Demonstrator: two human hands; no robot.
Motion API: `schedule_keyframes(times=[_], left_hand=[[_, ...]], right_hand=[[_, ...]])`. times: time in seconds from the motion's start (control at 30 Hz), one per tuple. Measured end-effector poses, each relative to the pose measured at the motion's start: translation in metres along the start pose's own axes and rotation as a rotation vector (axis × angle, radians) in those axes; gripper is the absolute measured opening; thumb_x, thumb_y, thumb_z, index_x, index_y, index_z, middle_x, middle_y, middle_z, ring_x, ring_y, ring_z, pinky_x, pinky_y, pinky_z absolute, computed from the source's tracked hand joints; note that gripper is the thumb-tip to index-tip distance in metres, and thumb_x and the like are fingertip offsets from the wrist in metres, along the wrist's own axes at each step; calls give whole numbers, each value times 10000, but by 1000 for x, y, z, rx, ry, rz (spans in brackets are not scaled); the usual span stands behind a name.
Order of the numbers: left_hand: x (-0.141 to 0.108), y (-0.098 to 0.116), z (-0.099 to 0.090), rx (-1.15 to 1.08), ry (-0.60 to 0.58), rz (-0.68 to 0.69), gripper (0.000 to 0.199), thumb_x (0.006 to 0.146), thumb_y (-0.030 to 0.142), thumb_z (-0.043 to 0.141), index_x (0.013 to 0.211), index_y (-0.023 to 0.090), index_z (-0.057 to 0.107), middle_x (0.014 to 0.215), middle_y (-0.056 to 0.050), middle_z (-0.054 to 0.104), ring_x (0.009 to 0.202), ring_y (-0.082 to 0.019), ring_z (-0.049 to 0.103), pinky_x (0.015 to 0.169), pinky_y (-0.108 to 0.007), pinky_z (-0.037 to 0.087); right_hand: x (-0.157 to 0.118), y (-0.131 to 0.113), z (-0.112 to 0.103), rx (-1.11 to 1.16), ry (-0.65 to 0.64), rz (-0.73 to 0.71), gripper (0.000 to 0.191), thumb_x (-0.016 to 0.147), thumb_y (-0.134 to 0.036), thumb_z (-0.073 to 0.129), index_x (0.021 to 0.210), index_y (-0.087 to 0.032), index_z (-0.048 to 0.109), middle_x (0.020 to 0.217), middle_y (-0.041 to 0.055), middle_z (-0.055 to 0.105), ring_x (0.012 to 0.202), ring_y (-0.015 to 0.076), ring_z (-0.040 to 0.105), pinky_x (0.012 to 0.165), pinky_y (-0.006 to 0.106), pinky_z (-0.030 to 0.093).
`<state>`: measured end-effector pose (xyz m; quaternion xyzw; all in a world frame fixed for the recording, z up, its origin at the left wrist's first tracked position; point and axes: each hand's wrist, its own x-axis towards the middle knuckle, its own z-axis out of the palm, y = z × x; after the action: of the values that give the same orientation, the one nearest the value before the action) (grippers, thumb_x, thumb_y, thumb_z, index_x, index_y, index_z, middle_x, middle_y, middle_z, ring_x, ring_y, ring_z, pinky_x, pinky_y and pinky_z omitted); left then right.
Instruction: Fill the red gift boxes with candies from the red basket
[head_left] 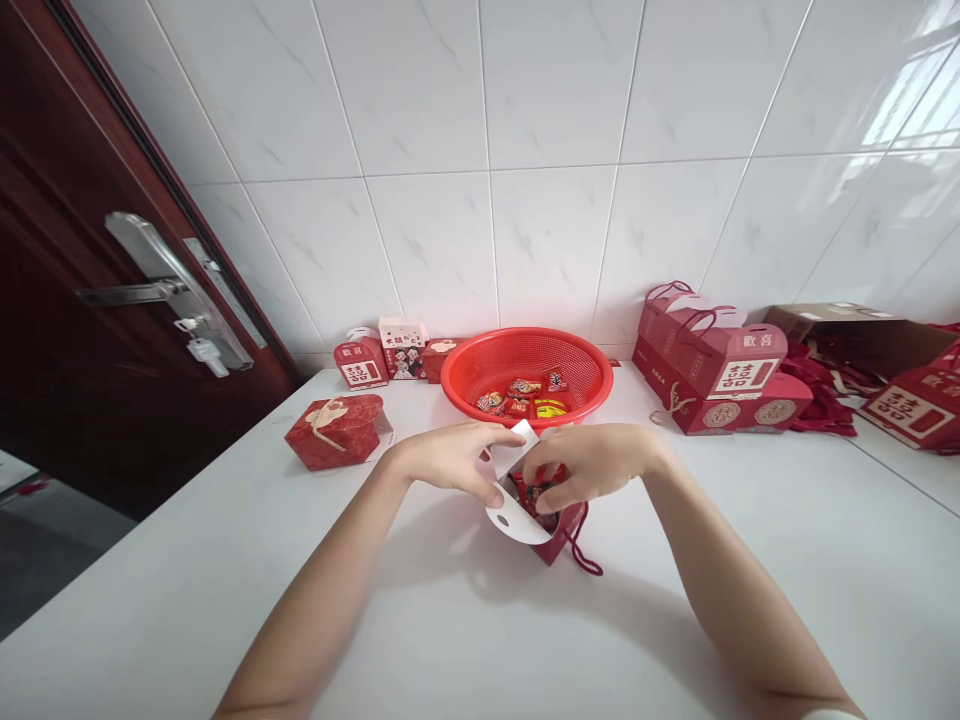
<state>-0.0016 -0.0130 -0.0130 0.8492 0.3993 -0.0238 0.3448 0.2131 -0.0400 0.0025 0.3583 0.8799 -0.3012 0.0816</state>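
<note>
A small red gift box (556, 547) with white inner flaps and a dark red cord handle stands on the white table, its top open. Wrapped sweets (534, 497) show inside it. My left hand (456, 462) is closed on the box's flaps at the left, thumb against the white rounded flap. My right hand (583, 462) reaches over the opening with its fingers curled down at the sweets; whether it grips one is hidden. Just behind the box sits a red plastic basket (480, 352) with several wrapped sweets at its bottom.
Left of the basket are a red box with a gold tie (336, 432) and smaller gift boxes (363, 360). To the right are stacked red gift boxes (712, 365), an open cardboard box (847, 318) and another red box (911, 408). A tiled wall (427, 230) stands behind.
</note>
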Motion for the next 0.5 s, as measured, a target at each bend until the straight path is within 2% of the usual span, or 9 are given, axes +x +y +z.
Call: schedule_keyframes(times=[0.13, 0.27, 0.33, 0.4, 0.5], left_hand=[[0, -2, 0, -5, -6, 27, 876, 671, 319, 789, 1484, 232, 475, 1556, -75, 470, 1371, -309, 495, 1067, -342, 445], [1, -2, 0, -17, -5, 47, 876, 662, 308, 798, 1478, 238, 486, 1544, -69, 487, 1382, -314, 482, 1069, -345, 442], [1, -2, 0, -21, -2, 72, 872, 649, 318, 813, 1463, 259, 505, 1521, -59, 516, 1381, -321, 482, 1068, -352, 440], [1, -2, 0, -21, -7, 109, 855, 651, 315, 813, 1451, 274, 517, 1495, -50, 543, 1364, -315, 498, 1047, -345, 450], [1, -1, -1, -4, -21, 149, 793, 674, 297, 800, 1424, 278, 541, 1447, -38, 584, 1332, -293, 524, 1034, -327, 449]], right_hand=[[-8, 1, -2, 14, 47, 57, 181, 904, -291, 554, 926, -191, 702, 772, -2, 621, 628, 122, 511, 539, 247, 331], [13, 0, 6, -58, -20, 81, 293, 912, -419, 566, 761, -187, 663, 711, -1, 593, 634, 136, 504, 540, 257, 325], [24, 1, 8, -70, -44, 55, 342, 931, -445, 543, 738, -186, 657, 719, 1, 597, 660, 139, 510, 556, 254, 335], [25, 2, 7, -46, -51, 22, 345, 952, -433, 516, 781, -185, 683, 741, 3, 615, 681, 140, 525, 580, 250, 358], [8, 6, -1, 59, 9, -32, 321, 960, -428, 519, 969, -183, 725, 871, 25, 688, 762, 152, 595, 651, 251, 421]])
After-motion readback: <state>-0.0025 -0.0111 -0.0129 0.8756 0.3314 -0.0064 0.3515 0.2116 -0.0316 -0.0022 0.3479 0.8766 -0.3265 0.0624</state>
